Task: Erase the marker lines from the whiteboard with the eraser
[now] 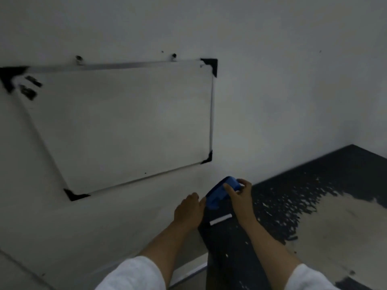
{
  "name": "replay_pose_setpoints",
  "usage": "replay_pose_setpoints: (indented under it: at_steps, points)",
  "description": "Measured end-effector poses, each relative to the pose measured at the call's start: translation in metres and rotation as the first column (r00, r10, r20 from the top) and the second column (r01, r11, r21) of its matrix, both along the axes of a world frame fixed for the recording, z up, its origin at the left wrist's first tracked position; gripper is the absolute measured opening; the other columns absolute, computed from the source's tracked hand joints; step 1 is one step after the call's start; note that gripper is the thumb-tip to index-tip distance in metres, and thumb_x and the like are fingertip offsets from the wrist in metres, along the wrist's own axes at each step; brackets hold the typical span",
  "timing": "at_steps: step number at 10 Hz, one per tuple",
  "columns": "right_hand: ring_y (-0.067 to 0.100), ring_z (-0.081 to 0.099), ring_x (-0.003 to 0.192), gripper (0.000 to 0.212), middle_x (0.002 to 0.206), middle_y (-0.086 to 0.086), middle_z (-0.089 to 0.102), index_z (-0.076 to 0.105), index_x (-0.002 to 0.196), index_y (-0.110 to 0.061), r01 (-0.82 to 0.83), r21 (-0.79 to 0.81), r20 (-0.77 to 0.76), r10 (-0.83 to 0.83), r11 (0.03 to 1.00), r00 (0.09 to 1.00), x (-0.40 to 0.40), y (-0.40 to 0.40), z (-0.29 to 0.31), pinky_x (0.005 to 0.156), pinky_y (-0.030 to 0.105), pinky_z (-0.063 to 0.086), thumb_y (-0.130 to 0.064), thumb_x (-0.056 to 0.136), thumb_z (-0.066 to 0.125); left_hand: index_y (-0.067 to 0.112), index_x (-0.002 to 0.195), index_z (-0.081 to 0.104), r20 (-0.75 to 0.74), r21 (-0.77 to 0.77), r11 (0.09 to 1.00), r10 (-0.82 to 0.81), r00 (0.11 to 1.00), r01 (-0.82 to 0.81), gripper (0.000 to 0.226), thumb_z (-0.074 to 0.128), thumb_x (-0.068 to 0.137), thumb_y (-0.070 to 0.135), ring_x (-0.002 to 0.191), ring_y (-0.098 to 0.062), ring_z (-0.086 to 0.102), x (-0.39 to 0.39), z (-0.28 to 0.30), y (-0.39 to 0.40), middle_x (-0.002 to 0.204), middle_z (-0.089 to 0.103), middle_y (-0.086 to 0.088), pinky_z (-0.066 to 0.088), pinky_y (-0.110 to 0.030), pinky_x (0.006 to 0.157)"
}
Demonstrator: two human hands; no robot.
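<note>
The whiteboard (117, 126) hangs tilted on the wall at left, with a metal frame and black corner caps. Its surface looks blank apart from two dark blurred marks (31, 86) near the top left corner. Below its lower right corner, a blue eraser (219, 193) is held above a dark surface. My right hand (240, 195) grips the eraser's far end between thumb and fingers. My left hand (189, 208) touches the eraser's near end with its fingertips.
A dark table (230, 248) with a worn, pale patch (335, 227) on the right stands below the hands. A short white stick (221, 219) lies on it just under the eraser. Plain wall surrounds the board.
</note>
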State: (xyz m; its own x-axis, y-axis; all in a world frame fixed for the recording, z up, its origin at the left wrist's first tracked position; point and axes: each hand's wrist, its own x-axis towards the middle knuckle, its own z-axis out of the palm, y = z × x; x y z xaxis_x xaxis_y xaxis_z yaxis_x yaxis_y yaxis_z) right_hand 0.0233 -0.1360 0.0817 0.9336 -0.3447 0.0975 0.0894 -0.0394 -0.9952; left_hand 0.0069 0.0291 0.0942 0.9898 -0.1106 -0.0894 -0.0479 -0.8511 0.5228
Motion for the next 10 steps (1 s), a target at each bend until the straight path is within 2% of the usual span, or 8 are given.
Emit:
replay_pose_setpoints:
  at_steps: [1,2,3,4,5,7,9,10]
  points:
    - [0.020,0.060,0.098,0.045,0.108,-0.001,0.052,0.042,0.119,-0.015,-0.101,0.014,-0.111,0.102,0.995,0.989,-0.002,-0.016,-0.023,0.085,0.037,0.055,-0.019,0.084,0.071,0.004,0.143,0.037,-0.363,-0.335,0.881,0.208,0.908,-0.335,0.067,0.020,0.101,0.054,0.123,-0.030,0.051,0.006,-0.022,-0.028,0.142,0.047,-0.017,0.042,-0.033,0.102]
    - [0.022,0.061,0.101,0.044,0.113,0.004,0.052,0.044,0.121,-0.014,-0.196,0.030,-0.207,0.198,0.980,0.958,-0.008,-0.030,-0.045,0.085,0.039,0.056,-0.016,0.085,0.069,-0.001,0.130,0.053,-0.536,-0.427,0.768,0.210,0.818,-0.477,0.075,0.020,0.098,0.057,0.110,-0.034,0.060,0.012,-0.046,-0.047,0.130,0.058,-0.022,0.050,-0.042,0.098]
    - [0.018,0.059,0.101,0.040,0.117,0.009,0.053,0.049,0.121,-0.013,-0.247,-0.057,-0.302,0.220,0.967,0.928,-0.011,-0.048,-0.070,0.083,0.030,0.054,-0.012,0.086,0.068,-0.003,0.122,0.058,-0.584,-0.407,0.734,0.249,0.773,-0.544,0.072,0.022,0.099,0.055,0.103,-0.035,0.063,0.011,-0.078,-0.056,0.119,0.062,-0.023,0.053,-0.043,0.092]
    - [0.020,0.053,0.107,0.045,0.127,0.013,0.046,0.052,0.128,-0.012,-0.314,-0.189,-0.437,0.206,0.930,0.876,-0.011,-0.069,-0.096,0.086,0.027,0.047,-0.008,0.086,0.065,0.002,0.128,0.052,-0.633,-0.400,0.716,0.236,0.738,-0.572,0.059,0.021,0.103,0.045,0.108,-0.032,0.060,0.001,-0.088,-0.064,0.124,0.059,-0.019,0.050,-0.038,0.096]
    - [0.018,0.051,0.109,0.048,0.133,0.012,0.046,0.050,0.133,-0.019,-0.356,-0.231,-0.532,0.188,0.906,0.825,-0.009,-0.077,-0.114,0.088,0.025,0.044,-0.007,0.086,0.058,0.008,0.130,0.049,-0.619,-0.407,0.704,0.257,0.742,-0.583,0.051,0.021,0.104,0.042,0.111,-0.031,0.057,-0.001,-0.097,-0.074,0.123,0.057,-0.014,0.047,-0.036,0.096]
    - [0.023,0.047,0.120,0.050,0.138,0.011,0.044,0.043,0.141,-0.014,-0.323,-0.314,-0.555,0.103,0.892,0.825,-0.008,-0.068,-0.120,0.094,0.024,0.035,-0.008,0.091,0.050,0.002,0.128,0.046,-0.538,-0.463,0.608,0.385,0.750,-0.645,0.047,0.030,0.103,0.039,0.110,-0.031,0.057,-0.001,-0.102,-0.086,0.126,0.056,-0.016,0.046,-0.033,0.089]
    - [0.026,0.049,0.119,0.048,0.134,0.013,0.051,0.047,0.136,-0.008,-0.245,-0.406,-0.491,0.016,0.880,0.871,-0.009,-0.066,-0.119,0.101,0.033,0.039,-0.007,0.088,0.054,0.000,0.128,0.045,-0.464,-0.383,0.739,0.365,0.807,-0.554,0.046,0.032,0.103,0.037,0.104,-0.028,0.056,0.003,-0.098,-0.076,0.126,0.056,-0.018,0.041,-0.029,0.083]
    - [0.028,0.049,0.117,0.043,0.127,0.017,0.052,0.050,0.130,-0.006,-0.178,-0.425,-0.406,-0.011,0.887,0.914,-0.001,-0.068,-0.114,0.100,0.036,0.039,-0.008,0.088,0.055,0.003,0.132,0.045,-0.367,-0.335,0.798,0.380,0.849,-0.501,0.045,0.040,0.101,0.035,0.115,-0.030,0.054,0.007,-0.086,-0.060,0.133,0.052,-0.016,0.044,-0.035,0.098]
